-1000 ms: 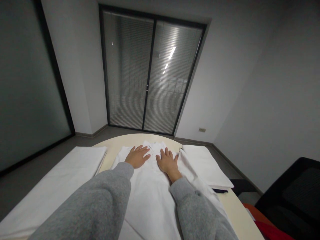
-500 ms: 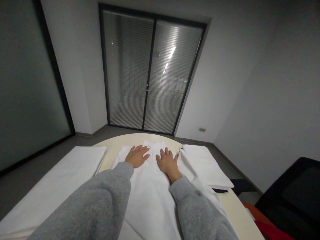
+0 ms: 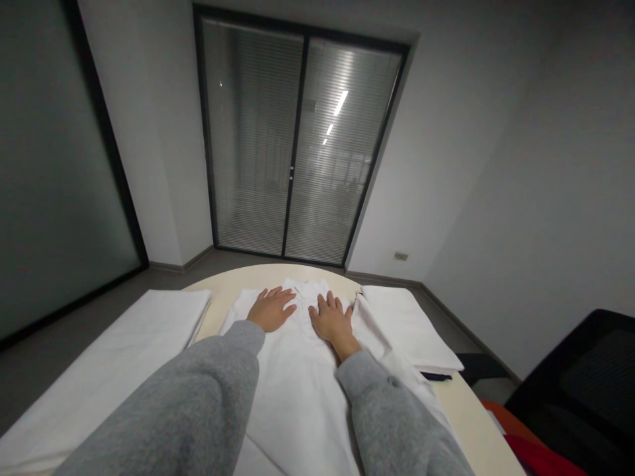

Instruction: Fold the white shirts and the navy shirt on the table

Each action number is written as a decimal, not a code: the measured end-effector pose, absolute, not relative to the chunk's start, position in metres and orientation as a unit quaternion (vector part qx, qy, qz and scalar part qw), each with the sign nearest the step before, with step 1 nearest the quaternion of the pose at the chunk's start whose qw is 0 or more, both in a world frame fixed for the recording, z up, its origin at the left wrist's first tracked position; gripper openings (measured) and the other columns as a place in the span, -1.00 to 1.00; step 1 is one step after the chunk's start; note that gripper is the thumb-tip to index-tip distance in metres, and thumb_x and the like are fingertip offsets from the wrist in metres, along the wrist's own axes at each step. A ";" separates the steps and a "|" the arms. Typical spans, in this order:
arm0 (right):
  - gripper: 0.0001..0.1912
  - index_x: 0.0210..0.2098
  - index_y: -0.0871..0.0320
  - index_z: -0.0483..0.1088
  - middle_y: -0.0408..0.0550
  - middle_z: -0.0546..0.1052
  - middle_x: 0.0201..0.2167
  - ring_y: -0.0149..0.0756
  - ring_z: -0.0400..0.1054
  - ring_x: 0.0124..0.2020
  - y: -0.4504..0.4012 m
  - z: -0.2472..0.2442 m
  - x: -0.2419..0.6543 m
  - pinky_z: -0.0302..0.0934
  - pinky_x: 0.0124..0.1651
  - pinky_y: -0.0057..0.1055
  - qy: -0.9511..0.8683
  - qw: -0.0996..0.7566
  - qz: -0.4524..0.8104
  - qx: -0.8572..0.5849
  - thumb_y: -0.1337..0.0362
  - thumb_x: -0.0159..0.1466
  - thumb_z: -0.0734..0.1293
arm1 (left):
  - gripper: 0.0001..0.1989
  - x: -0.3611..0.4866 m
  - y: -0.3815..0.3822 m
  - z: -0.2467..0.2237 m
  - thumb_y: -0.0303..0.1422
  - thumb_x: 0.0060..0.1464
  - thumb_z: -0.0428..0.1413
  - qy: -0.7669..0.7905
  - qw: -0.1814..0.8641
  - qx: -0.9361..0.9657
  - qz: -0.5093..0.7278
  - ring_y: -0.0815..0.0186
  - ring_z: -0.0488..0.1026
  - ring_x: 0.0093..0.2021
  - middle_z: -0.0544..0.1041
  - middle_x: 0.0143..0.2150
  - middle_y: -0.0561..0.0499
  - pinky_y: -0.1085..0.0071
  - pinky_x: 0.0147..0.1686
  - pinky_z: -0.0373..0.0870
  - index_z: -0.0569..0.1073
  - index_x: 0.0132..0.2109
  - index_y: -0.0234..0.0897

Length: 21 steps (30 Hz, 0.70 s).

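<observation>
A white garment (image 3: 297,383) lies spread on the pale round table (image 3: 278,270), its collar end away from me. My left hand (image 3: 272,310) rests flat on its upper left part, fingers apart and holding nothing. On the upper right part lies my right hand (image 3: 333,318), palm down with its fingers spread. The front opening of the garment runs between the two hands. Folded white cloth (image 3: 114,357) covers the table's left side. Another folded white cloth (image 3: 407,324) is at the right, with a dark object (image 3: 436,377) showing under its near edge.
A black mesh chair (image 3: 585,383) stands at the right, beside orange and red items (image 3: 540,456) near the table edge. Beyond the table are a glass double door (image 3: 288,145) with blinds and grey walls. A frosted glass panel (image 3: 54,172) is at the far left.
</observation>
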State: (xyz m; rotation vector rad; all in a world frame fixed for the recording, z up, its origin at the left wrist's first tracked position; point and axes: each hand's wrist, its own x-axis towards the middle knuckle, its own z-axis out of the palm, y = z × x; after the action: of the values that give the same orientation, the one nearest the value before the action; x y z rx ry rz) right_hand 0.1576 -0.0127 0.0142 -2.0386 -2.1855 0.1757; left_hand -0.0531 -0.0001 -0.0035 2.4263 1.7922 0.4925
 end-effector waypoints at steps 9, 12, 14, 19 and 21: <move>-0.40 0.41 0.18 0.20 0.18 0.04 0.52 0.11 -0.11 0.51 -0.038 0.030 0.150 -0.31 0.47 0.18 -0.749 0.126 0.007 -0.651 0.06 0.47 0.13 | -0.51 -0.055 0.003 -0.008 -0.04 0.37 -0.09 0.579 0.027 0.794 0.183 0.10 0.17 0.46 0.33 0.45 0.15 -0.07 0.44 -0.02 0.38 0.35 0.10; -0.46 0.34 0.21 0.30 0.18 0.15 0.48 0.03 -0.03 0.49 -0.077 0.051 0.155 -0.26 0.50 0.01 -0.797 0.157 -0.036 -0.581 0.14 0.43 0.21 | -0.53 -0.055 0.004 -0.010 -0.07 0.37 -0.06 0.576 0.028 0.795 0.188 0.06 0.19 0.45 0.34 0.44 0.11 -0.11 0.42 0.00 0.40 0.33 0.06; -0.48 0.32 0.17 0.33 0.14 0.25 0.44 -0.02 0.05 0.45 -0.115 0.068 0.169 -0.21 0.50 -0.04 -0.824 0.151 -0.033 -0.546 0.15 0.42 0.24 | -0.54 -0.056 0.003 -0.009 -0.09 0.36 -0.03 0.574 0.033 0.795 0.192 0.05 0.19 0.44 0.35 0.44 0.08 -0.12 0.41 0.01 0.42 0.31 0.03; -0.54 0.24 0.12 0.42 0.11 0.43 0.30 -0.03 0.31 0.30 -0.238 0.093 0.251 0.11 0.39 -0.09 -0.793 0.116 0.007 -0.598 0.18 0.41 0.23 | -0.64 -0.043 -0.011 0.019 -0.29 0.32 0.00 0.552 -0.008 0.777 0.304 0.10 0.35 0.30 0.52 0.27 -0.08 0.10 0.32 0.18 0.52 0.17 -0.14; -0.51 0.26 0.13 0.40 0.15 0.46 0.26 -0.03 0.41 0.21 -0.287 0.085 0.294 0.26 0.30 -0.10 -0.737 0.107 0.021 -0.668 0.16 0.42 0.16 | -0.68 -0.021 -0.020 0.040 -0.31 0.33 -0.02 0.547 -0.003 0.758 0.357 0.12 0.45 0.16 0.61 0.09 -0.10 0.19 0.19 0.29 0.52 0.11 -0.16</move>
State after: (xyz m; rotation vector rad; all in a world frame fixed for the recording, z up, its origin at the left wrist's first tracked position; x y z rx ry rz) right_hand 0.2936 -0.2868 0.0845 -1.9659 -2.1690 0.0610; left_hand -0.0208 -0.0199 0.0402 2.3850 1.7213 1.1233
